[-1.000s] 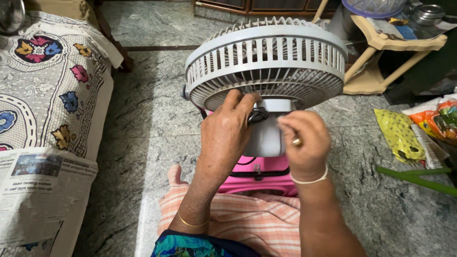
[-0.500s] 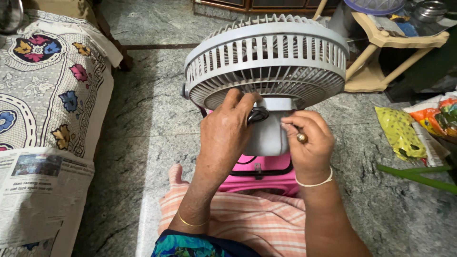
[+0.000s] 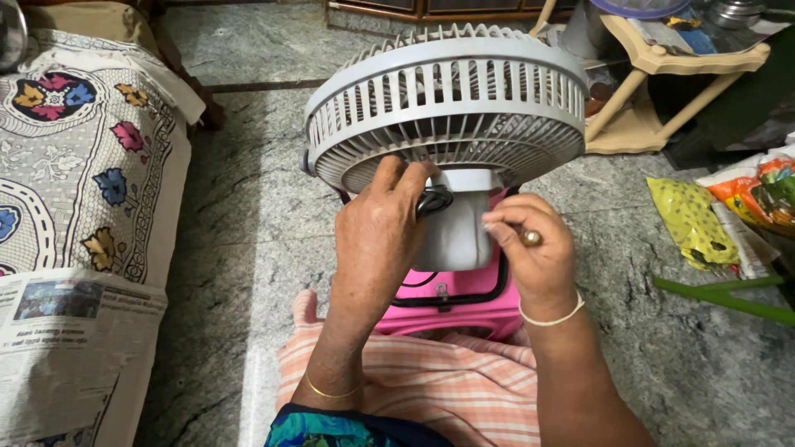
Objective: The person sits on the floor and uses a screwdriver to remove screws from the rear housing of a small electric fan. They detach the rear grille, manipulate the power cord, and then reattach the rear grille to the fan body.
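Currently the left hand curls its fingers against the grey motor housing, touching a black cord. The right hand pinches narrow beside the housing. A pink base sits below on the stone floor. The fan's grey slatted guard tilts away, above both hands.

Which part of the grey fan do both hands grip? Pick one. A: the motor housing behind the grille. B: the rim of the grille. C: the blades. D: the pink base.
A: the left hand and the right hand close on either side of the grey motor housing, just behind the grille.
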